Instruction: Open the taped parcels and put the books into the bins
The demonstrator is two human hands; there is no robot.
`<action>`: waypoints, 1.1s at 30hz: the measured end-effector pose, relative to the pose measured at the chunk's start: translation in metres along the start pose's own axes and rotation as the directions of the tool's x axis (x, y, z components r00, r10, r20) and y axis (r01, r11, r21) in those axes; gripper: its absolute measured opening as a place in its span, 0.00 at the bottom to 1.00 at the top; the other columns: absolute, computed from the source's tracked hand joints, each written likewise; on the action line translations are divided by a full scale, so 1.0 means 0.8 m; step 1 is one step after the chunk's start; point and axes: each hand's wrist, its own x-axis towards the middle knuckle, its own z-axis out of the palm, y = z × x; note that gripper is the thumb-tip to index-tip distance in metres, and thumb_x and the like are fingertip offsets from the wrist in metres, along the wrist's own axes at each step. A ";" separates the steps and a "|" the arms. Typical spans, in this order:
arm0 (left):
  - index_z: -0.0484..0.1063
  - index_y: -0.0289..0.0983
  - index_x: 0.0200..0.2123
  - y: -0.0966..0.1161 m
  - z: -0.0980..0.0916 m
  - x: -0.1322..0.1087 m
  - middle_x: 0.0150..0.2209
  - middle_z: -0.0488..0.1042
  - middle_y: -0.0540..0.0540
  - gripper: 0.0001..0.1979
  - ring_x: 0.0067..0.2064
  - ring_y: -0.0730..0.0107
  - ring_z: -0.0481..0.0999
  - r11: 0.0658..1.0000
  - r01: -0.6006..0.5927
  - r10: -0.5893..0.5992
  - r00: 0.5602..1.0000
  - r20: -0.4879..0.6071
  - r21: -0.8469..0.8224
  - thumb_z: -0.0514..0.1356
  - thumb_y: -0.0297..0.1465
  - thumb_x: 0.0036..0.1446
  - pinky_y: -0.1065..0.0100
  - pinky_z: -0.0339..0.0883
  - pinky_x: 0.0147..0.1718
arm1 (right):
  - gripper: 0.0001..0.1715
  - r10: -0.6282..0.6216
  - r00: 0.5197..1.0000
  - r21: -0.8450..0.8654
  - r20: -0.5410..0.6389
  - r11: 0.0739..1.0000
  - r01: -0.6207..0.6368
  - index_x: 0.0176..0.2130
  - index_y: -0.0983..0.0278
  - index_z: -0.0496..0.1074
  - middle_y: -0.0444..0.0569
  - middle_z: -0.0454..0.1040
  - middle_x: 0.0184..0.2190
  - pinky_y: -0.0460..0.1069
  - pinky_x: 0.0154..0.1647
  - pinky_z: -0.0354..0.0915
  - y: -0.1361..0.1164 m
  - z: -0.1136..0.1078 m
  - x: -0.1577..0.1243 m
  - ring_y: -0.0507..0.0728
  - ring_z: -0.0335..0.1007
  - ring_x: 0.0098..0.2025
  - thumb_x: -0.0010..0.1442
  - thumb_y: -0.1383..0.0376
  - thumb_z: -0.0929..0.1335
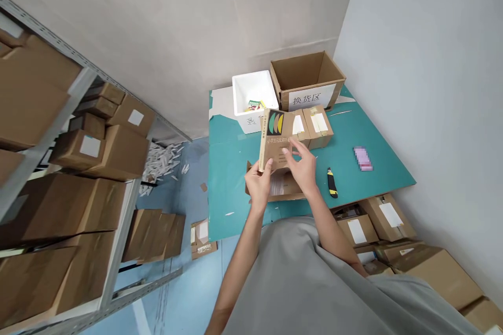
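A brown book (278, 153) with green, tan and yellow shapes on its cover is tilted upright above the table. My left hand (259, 183) grips its lower left corner, thumb on the cover. My right hand (303, 167) is at the book's right side, fingers apart, the fingertips by the cover; whether they touch it is hard to tell. Below the book lies an open cardboard box (288, 187) with clear plastic inside, partly hidden by the book and hands. Behind the book stand two small taped boxes (319, 124) with white labels.
On the green table (228, 178), a white bin (252, 84) with colourful items and a large labelled carton (281, 97) stand at the back. A black-yellow cutter (332, 183) and a pink blurred object (362, 158) lie right. Shelved boxes (104, 152) are left; more boxes sit lower right.
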 end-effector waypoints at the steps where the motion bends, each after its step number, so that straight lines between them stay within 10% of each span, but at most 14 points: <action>1: 0.88 0.38 0.46 0.000 0.005 -0.005 0.41 0.87 0.46 0.20 0.48 0.49 0.88 0.997 -0.054 0.055 0.998 -0.007 0.054 0.73 0.49 0.62 0.55 0.84 0.52 | 0.32 0.002 0.999 0.048 0.054 0.999 -0.005 0.62 0.57 0.82 0.57 0.81 0.67 0.60 0.64 0.80 -0.006 0.005 -0.003 0.68 0.81 0.65 0.68 0.43 0.76; 8: 0.86 0.49 0.60 0.009 0.011 -0.021 0.72 0.77 0.41 0.23 0.78 0.42 0.70 0.908 -0.404 0.341 0.867 0.363 0.113 0.76 0.38 0.62 0.43 0.61 0.79 | 0.32 0.152 0.984 0.297 -0.091 0.948 -0.119 0.50 0.60 0.82 0.55 0.89 0.52 0.63 0.63 0.80 -0.009 0.004 0.011 0.69 0.85 0.57 0.64 0.38 0.77; 13: 0.80 0.43 0.66 0.005 -0.010 0.006 0.77 0.70 0.35 0.37 0.79 0.38 0.67 0.995 -0.024 0.035 0.993 0.111 -0.097 0.78 0.53 0.59 0.45 0.69 0.74 | 0.39 0.272 0.947 0.506 0.170 0.800 -0.321 0.52 0.59 0.81 0.55 0.89 0.53 0.65 0.60 0.84 0.003 -0.020 0.019 0.71 0.85 0.60 0.54 0.38 0.83; 16: 0.85 0.37 0.54 0.005 -0.020 0.015 0.60 0.85 0.33 0.36 0.68 0.39 0.82 0.915 0.273 -0.184 0.937 0.296 -0.295 0.80 0.57 0.52 0.46 0.79 0.66 | 0.40 0.266 0.920 0.503 0.288 0.775 -0.382 0.53 0.59 0.82 0.54 0.89 0.53 0.64 0.60 0.84 0.002 -0.020 0.011 0.71 0.84 0.61 0.53 0.39 0.84; 19: 0.86 0.35 0.46 0.007 -0.023 0.012 0.48 0.89 0.36 0.33 0.58 0.45 0.88 0.885 0.305 -0.204 0.933 0.296 -0.352 0.84 0.54 0.47 0.51 0.82 0.60 | 0.41 0.255 0.915 0.471 0.313 0.795 -0.382 0.57 0.60 0.83 0.54 0.88 0.56 0.65 0.64 0.82 0.004 -0.015 0.008 0.72 0.84 0.62 0.55 0.39 0.83; 28: 0.89 0.36 0.51 0.013 -0.023 -0.013 0.46 0.89 0.45 0.24 0.49 0.55 0.88 0.985 -0.160 0.164 0.984 -0.074 0.064 0.72 0.50 0.67 0.63 0.81 0.50 | 0.46 0.089 0.973 0.235 0.211 0.962 -0.139 0.73 0.55 0.75 0.57 0.75 0.74 0.67 0.75 0.73 0.010 -0.001 -0.002 0.72 0.72 0.76 0.66 0.38 0.77; 33: 0.85 0.42 0.63 0.006 -0.003 -0.039 0.59 0.87 0.42 0.18 0.61 0.50 0.87 0.821 -0.486 0.476 0.873 0.109 0.301 0.64 0.36 0.75 0.54 0.80 0.64 | 0.37 0.077 0.973 0.265 0.219 0.955 -0.135 0.59 0.59 0.83 0.57 0.87 0.59 0.60 0.55 0.84 -0.008 0.011 -0.022 0.71 0.86 0.59 0.63 0.38 0.79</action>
